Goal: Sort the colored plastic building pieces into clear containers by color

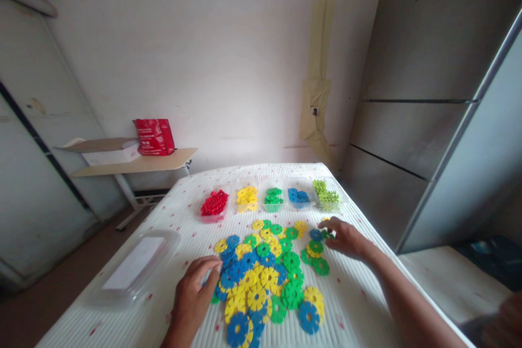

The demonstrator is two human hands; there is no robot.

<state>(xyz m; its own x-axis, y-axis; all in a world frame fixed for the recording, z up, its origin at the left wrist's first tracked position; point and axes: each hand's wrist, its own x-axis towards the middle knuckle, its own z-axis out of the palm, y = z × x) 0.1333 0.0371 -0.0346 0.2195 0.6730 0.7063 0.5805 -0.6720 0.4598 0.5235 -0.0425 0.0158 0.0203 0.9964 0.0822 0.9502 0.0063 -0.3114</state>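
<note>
A loose pile of flat, notched plastic discs [256, 298] in blue, yellow and green lies on the table in front of me. My left hand [191, 294] is at the pile's left edge, thumb and index fingertips close together beside the blue discs [233, 274]; anything between them is too small to make out. At the upper right of the pile, my right hand [345, 236] reaches over a few discs with its fingers apart. A green disc [327, 234] shows between its fingers and thumb, next to a blue disc [315, 235].
Behind the pile stands a row of clear tubs: red pieces [214, 203], yellow [247, 198], green [273, 199], blue [298, 197] and light green [325, 194]. A clear plastic lid [166, 244] lies at left on the table. A refrigerator [408, 136] stands at right.
</note>
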